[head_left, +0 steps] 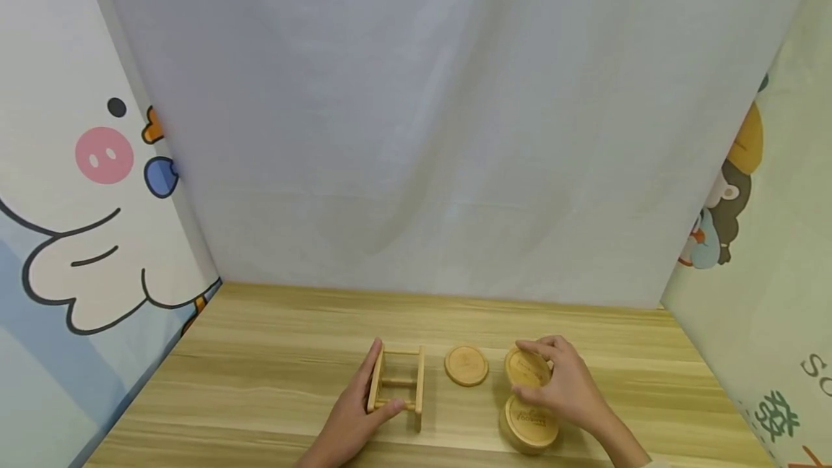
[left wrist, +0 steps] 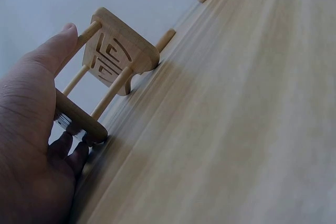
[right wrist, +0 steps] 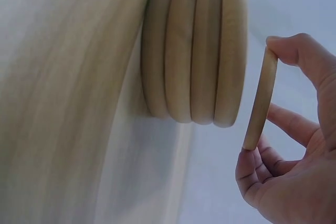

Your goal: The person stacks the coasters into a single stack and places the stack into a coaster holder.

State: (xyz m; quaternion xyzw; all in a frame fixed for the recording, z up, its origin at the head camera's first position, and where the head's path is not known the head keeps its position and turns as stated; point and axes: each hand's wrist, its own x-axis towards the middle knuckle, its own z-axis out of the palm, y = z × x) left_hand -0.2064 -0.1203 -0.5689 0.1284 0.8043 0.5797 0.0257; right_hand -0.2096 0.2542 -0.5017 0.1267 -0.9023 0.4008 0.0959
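Observation:
My left hand (head_left: 354,410) grips a small wooden rack (head_left: 419,388) by its left side, thumb over the near rod. In the left wrist view the rack's far side panel (left wrist: 121,45) has cut-out slots, and round rods join it to the panel in my grasp. My right hand (head_left: 568,385) pinches a round wooden coaster (head_left: 525,367) by its edge, thumb on one side and fingers on the other. Close by stands a stack of several like coasters (head_left: 531,425), seen edge-on as thick discs (right wrist: 207,51) in the right wrist view. Between rack and stack, another coaster (head_left: 466,365) lies flat.
All of it is on a wood-grain table (head_left: 292,331). A pale cloth (head_left: 403,128) hangs behind the table's far edge. Cartoon-printed panels stand at the left (head_left: 104,251) and the right (head_left: 767,295).

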